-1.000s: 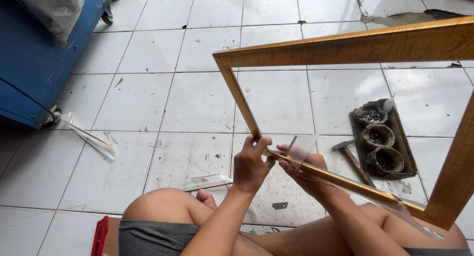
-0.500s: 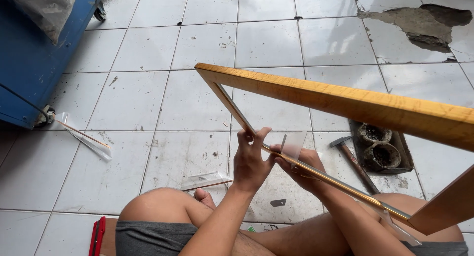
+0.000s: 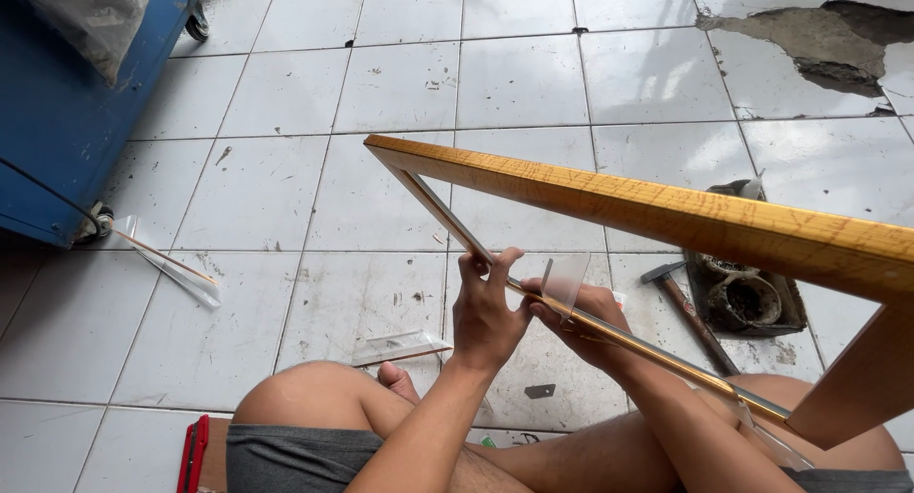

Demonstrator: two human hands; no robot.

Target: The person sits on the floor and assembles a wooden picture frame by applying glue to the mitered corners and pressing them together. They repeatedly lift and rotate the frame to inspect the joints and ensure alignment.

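While seated cross-legged on white tiled floor (image 3: 286, 198), holding a wooden frame (image 3: 666, 217) tilted up off the ground, near rail across lap. Left hand (image 3: 486, 312) gripping frame's lower rail near its corner, fingers wrapped around, thumb up. Right hand (image 3: 581, 317) just beside it on same rail, pinching a small clear plastic piece (image 3: 564, 279) w/ fingertips, upright against rail. Hammer (image 3: 690, 312) on floor behind frame, next to dark tray of round tins (image 3: 747, 298). Clear offcut strips (image 3: 400, 345) near left knee; longer one (image 3: 167, 265) by blue cart (image 3: 57, 122) at left. Broken tile patch (image 3: 809, 41) top right. Red-handled tool (image 3: 195, 453) beside left thigh.
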